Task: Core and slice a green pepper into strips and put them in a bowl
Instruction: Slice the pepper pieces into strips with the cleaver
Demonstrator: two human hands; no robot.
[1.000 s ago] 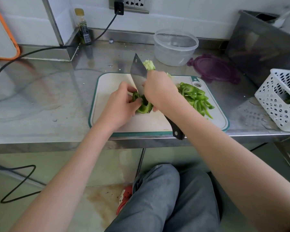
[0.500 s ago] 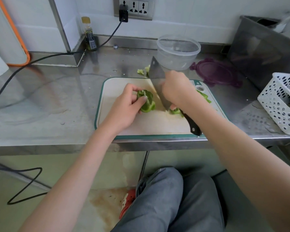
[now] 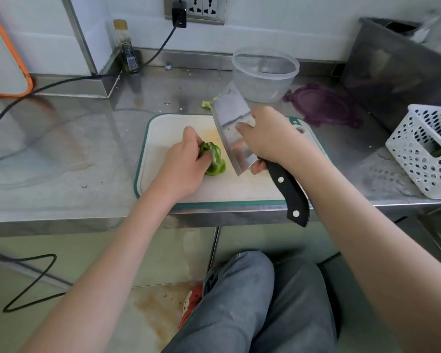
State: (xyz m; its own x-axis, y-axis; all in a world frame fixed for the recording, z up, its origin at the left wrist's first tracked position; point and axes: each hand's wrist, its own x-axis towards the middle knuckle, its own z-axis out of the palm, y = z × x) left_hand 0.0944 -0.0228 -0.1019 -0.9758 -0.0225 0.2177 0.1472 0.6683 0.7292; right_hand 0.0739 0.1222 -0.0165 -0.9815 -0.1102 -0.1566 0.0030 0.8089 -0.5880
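Board (image 3: 168,138) left bare; bowl (image 3: 265,75) behind cleaver (image 3: 233,128).

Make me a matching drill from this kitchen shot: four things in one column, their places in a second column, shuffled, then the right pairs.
Things:
1. green pepper piece
2. cleaver
3. clear plastic bowl
4. purple lid

Places:
A. flat on the steel counter, right of the bowl
B. gripped by the right hand, blade tilted over the board
C. behind the cutting board, near the wall
D. on the board, held by the left hand

Pairs: 1-D, 2-B, 3-C, 4-A
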